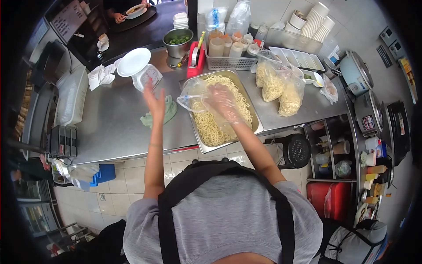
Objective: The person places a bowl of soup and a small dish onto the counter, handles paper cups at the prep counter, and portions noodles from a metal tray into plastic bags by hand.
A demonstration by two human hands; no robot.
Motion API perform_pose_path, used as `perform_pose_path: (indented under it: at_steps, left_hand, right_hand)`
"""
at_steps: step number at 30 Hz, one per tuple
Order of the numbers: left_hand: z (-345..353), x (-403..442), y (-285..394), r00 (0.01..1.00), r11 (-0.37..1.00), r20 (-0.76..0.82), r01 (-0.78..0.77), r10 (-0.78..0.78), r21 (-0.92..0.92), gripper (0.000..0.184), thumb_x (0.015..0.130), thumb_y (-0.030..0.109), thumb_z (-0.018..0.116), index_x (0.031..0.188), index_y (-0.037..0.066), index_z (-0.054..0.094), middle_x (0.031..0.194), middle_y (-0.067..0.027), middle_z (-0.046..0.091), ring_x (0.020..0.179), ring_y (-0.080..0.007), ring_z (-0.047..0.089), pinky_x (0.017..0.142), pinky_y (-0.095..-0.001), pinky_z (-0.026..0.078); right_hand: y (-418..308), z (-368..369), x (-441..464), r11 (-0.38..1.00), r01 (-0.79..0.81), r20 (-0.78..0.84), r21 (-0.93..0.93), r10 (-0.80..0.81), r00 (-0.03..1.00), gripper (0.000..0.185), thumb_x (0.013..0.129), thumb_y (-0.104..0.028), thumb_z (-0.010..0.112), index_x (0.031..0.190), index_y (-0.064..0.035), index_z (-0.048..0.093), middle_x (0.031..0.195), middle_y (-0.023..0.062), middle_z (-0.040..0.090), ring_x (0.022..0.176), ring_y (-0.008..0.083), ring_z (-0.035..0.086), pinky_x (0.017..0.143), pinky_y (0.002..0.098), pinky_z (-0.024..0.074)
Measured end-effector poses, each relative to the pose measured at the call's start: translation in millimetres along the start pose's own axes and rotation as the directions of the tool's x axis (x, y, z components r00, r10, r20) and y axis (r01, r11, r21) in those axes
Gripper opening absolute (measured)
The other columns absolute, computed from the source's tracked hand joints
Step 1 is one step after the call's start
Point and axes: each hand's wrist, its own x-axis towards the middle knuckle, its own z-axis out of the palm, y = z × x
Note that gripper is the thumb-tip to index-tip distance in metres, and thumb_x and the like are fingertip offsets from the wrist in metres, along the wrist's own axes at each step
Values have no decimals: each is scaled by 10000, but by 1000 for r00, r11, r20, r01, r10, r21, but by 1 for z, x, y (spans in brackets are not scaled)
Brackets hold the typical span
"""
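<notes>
A metal tray (203, 148) on the counter holds pale noodles (211, 130). My right hand (223, 103), covered in clear plastic, is over the noodles; the plastic and blur hide how its fingers are set. Beside it, a clear plastic bag (192, 102) lies across the tray's left edge. My left hand (154, 103) is bare and raised left of the tray, fingers apart, holding nothing. Near that hand are a green cloth (169, 111) and a kitchen scale (150, 78) with a white plate (134, 62) on top.
Bagged noodles (290, 99) sit right of the tray. Behind it stand a basket of bottles (231, 64), a red tape dispenser (195, 61) and a pot of green limes (178, 49). A black stool (296, 150) is below the counter. Another person's hand (119, 18) is beyond it.
</notes>
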Motion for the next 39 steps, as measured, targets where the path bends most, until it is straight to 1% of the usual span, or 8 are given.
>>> perform_pose_path:
  at_steps: [5,8,13,19,29,33,35,39]
  left_hand:
    - [18,-37,61,758,995,649,99,-66,-15,173,859,58,515,922,-20,656,880,-78,672,920,-161,610,799,-279,460]
    - [52,-33,38,627,985,776,-81,-70,154,249,813,70,566,1051,27,625,978,-106,656,934,-217,615,828,-316,464]
    - [95,-47,27,755,870,653,361,-60,-337,354,831,90,568,1178,36,523,1062,-100,597,858,-188,538,801,-331,458]
    - [94,-20,43,608,865,784,-323,-121,384,634,790,133,544,1365,53,289,1241,-257,453,1057,-393,511,902,-435,411]
    - [94,-4,118,902,965,391,-88,182,-247,933,699,254,703,1401,10,139,1390,-222,288,1261,-314,346,1028,-352,300]
    - [84,2,44,958,943,-114,-233,265,237,1088,618,350,790,1387,-38,126,1374,-231,294,1268,-343,310,1074,-384,215]
    - [73,7,4,932,990,-337,-115,138,86,1063,608,383,759,1400,-4,165,1407,-244,243,1281,-344,282,1079,-407,197]
    - [65,37,-88,963,594,-253,153,88,790,903,666,418,680,1371,27,273,1388,-244,278,1278,-346,292,1068,-431,216]
  right_hand:
    - [-8,14,19,974,-78,109,214,55,992,266,748,-289,618,827,-35,618,852,150,617,783,312,600,711,405,468]
    - [-21,-20,17,846,-118,131,520,57,990,241,740,-266,624,752,-25,610,766,147,614,704,291,606,653,390,466]
    - [-22,-39,-5,739,-26,102,673,-58,993,166,745,-166,633,778,-8,592,741,133,605,678,216,604,631,324,466]
    - [5,-101,-31,842,-94,52,531,78,996,74,767,-64,592,829,-23,590,809,132,621,723,259,614,656,327,471]
    - [28,-62,-46,953,-52,148,300,8,989,465,768,-340,634,1115,-34,583,1136,162,573,1096,293,511,963,365,371]
    - [42,-50,-46,966,-182,347,186,109,931,550,784,-421,598,1172,-35,539,1210,163,521,1175,291,441,1009,378,314]
    - [44,-54,-51,960,-225,405,164,143,903,579,795,-448,581,1196,-35,521,1244,161,498,1210,290,408,1031,389,286]
    - [54,-43,-64,944,-238,375,229,139,916,573,790,-440,597,1193,-38,530,1249,162,496,1217,297,399,1032,392,286]
